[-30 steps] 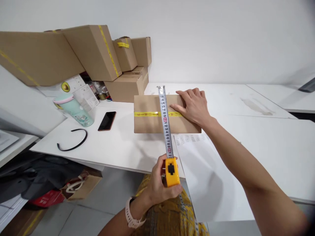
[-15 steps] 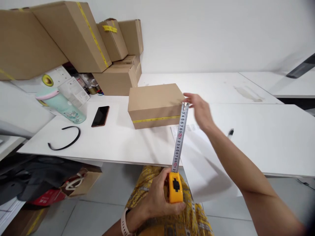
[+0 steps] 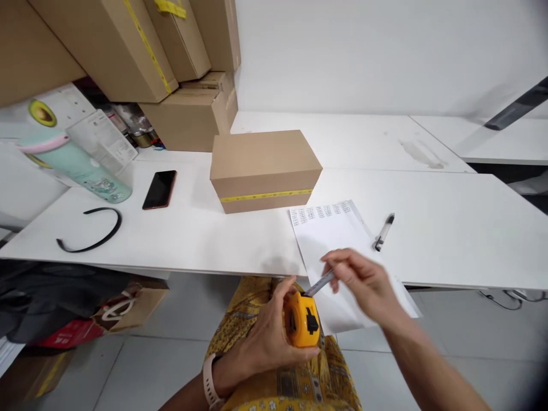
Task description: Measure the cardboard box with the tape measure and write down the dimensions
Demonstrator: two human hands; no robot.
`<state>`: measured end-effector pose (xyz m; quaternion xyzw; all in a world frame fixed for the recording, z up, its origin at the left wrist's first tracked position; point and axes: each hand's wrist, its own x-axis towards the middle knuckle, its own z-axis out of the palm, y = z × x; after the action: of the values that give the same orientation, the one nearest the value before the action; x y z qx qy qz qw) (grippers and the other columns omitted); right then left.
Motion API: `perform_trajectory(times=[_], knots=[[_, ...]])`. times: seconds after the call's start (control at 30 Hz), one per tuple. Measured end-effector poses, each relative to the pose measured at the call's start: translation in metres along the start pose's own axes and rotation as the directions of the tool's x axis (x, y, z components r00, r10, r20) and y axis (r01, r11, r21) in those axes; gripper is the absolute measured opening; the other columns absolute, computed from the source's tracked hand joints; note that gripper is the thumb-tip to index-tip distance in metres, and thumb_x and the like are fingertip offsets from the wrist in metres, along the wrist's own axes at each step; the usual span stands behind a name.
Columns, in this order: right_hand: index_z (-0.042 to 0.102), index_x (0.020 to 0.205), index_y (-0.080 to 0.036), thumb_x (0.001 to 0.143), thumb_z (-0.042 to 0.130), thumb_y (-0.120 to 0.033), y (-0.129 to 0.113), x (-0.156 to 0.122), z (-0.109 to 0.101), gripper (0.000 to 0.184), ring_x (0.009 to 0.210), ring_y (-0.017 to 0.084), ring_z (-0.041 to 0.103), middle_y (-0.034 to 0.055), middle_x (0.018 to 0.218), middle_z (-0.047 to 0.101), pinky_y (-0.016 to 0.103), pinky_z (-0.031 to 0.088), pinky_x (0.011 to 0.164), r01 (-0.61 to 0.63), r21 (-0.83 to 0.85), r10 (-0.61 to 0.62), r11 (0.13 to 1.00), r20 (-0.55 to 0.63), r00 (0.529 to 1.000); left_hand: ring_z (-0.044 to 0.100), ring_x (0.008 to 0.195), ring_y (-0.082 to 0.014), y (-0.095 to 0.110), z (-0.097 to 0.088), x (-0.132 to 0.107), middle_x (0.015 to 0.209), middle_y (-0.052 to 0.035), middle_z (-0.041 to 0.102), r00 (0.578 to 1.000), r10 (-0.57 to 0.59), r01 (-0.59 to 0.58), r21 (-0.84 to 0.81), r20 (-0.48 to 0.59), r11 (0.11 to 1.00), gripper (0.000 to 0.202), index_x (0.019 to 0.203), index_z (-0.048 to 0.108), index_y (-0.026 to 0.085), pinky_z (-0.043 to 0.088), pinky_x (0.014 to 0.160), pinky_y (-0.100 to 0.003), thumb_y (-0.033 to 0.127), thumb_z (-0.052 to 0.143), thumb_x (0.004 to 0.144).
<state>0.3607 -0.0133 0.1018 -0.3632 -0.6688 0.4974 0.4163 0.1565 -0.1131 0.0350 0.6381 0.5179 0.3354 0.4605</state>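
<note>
My left hand is wrapped round the yellow case of a tape measure, held above my lap by the table edge. A short length of its metal blade sticks out of the case. My right hand pinches the free end of that blade between thumb and fingers. Beyond both hands, a closed cardboard box with a yellow tape strip rests on the white table. A printed sheet of paper lies partly under my right hand and hangs over the edge.
A pen lies right of the paper. On the left are a phone, a black headband-like hoop and a mint tumbler. Stacked cardboard boxes stand at the back left. Below the table sits an open paper bag.
My right hand has come away from the box's right side toward my left hand. The tape blade is much shorter now. The view has shifted a little, and the pen and paper show more.
</note>
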Motion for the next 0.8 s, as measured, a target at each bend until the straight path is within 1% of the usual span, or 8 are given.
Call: perform_trajectory(times=[0.13,0.23,0.3,0.4,0.47,0.53,0.67,0.8], knots=[[0.07,0.11,-0.023,0.098,0.058,-0.037,0.016,-0.009,0.016,0.022,0.069,0.016,0.066,0.0036,0.081,0.07,0.028,0.054,0.059,0.072,-0.271,-0.061,0.96,0.046,0.997,0.063,0.116,-0.0306,0.003,-0.007,0.003,0.138,-0.0148,0.055,0.992,0.093,-0.093,0.007,-0.083,0.996,0.111,0.155,0.02,0.027,0.055,0.097,-0.047,0.035,0.087,0.067],[0.067,0.094,-0.022,0.096,0.055,-0.047,0.032,0.008,-0.028,0.028,0.066,0.018,0.063,0.0043,0.077,0.068,0.033,0.052,0.064,-0.136,-0.504,-0.07,0.853,-0.368,0.927,0.066,0.108,-0.0262,0.006,-0.028,0.01,0.131,-0.0119,0.059,0.976,0.108,-0.086,0.117,-0.19,0.989,0.102,0.154,0.024,0.028,0.058,0.089,-0.041,0.033,0.083,0.071],[0.062,0.088,-0.022,0.094,0.052,-0.053,0.048,0.026,-0.073,0.033,0.07,0.024,0.064,0.0072,0.077,0.067,0.042,0.051,0.072,-0.466,-0.577,-0.025,0.671,-0.646,0.763,0.066,0.108,-0.0253,0.007,-0.049,0.018,0.13,-0.0105,0.06,0.948,0.14,-0.058,0.278,-0.284,0.959,0.088,0.15,0.032,0.028,0.058,0.09,-0.04,0.031,0.079,0.076],[0.058,0.105,-0.02,0.094,0.046,-0.056,0.071,0.05,-0.13,0.04,0.091,0.036,0.066,0.0162,0.089,0.069,0.054,0.046,0.086,-0.779,-0.548,0.158,0.305,-0.778,0.609,0.063,0.114,-0.0274,0.006,-0.082,0.034,0.131,-0.0109,0.06,0.891,0.168,0.113,0.565,-0.421,0.818,0.065,0.143,0.046,0.026,0.057,0.092,-0.041,0.029,0.071,0.083],[0.056,0.114,-0.017,0.093,0.046,-0.061,0.084,0.06,-0.151,0.05,0.098,0.04,0.065,0.0207,0.096,0.069,0.056,0.044,0.088,-0.812,-0.563,0.279,0.152,-0.764,0.582,0.062,0.117,-0.0304,0.006,-0.101,0.045,0.131,-0.012,0.061,0.862,0.115,0.301,0.682,-0.493,0.666,0.057,0.141,0.051,0.026,0.058,0.086,-0.042,0.029,0.067,0.086],[0.055,0.121,-0.016,0.092,0.047,-0.057,0.094,0.066,-0.161,0.051,0.097,0.039,0.065,0.0215,0.099,0.069,0.054,0.045,0.087,-0.775,-0.623,0.344,0.11,-0.707,0.618,0.06,0.117,-0.0326,0.004,-0.117,0.054,0.131,-0.0134,0.062,0.85,0.037,0.43,0.731,-0.526,0.531,0.054,0.142,0.054,0.025,0.058,0.08,-0.042,0.029,0.063,0.089],[0.059,0.129,-0.017,0.093,0.045,-0.03,0.099,0.064,-0.165,0.041,0.092,0.033,0.066,0.0143,0.088,0.07,0.052,0.048,0.086,-0.68,-0.673,0.306,0.29,-0.608,0.733,0.058,0.114,-0.0348,-0.004,-0.136,0.068,0.135,-0.0158,0.061,0.858,-0.007,0.466,0.773,-0.514,0.431,0.052,0.144,0.055,0.021,0.057,0.084,-0.047,0.029,0.055,0.092],[0.071,0.111,-0.019,0.087,0.054,-0.026,0.074,0.056,-0.156,0.03,0.087,0.027,0.071,0.0086,0.084,0.073,0.048,0.055,0.09,-0.428,-0.261,0.177,0.865,-0.64,0.748,0.052,0.125,-0.0374,-0.013,-0.127,0.079,0.142,-0.0196,0.057,0.875,0.204,0.305,0.826,-0.44,0.474,0.046,0.138,0.058,0.013,0.044,0.107,-0.057,0.028,0.054,0.095]])
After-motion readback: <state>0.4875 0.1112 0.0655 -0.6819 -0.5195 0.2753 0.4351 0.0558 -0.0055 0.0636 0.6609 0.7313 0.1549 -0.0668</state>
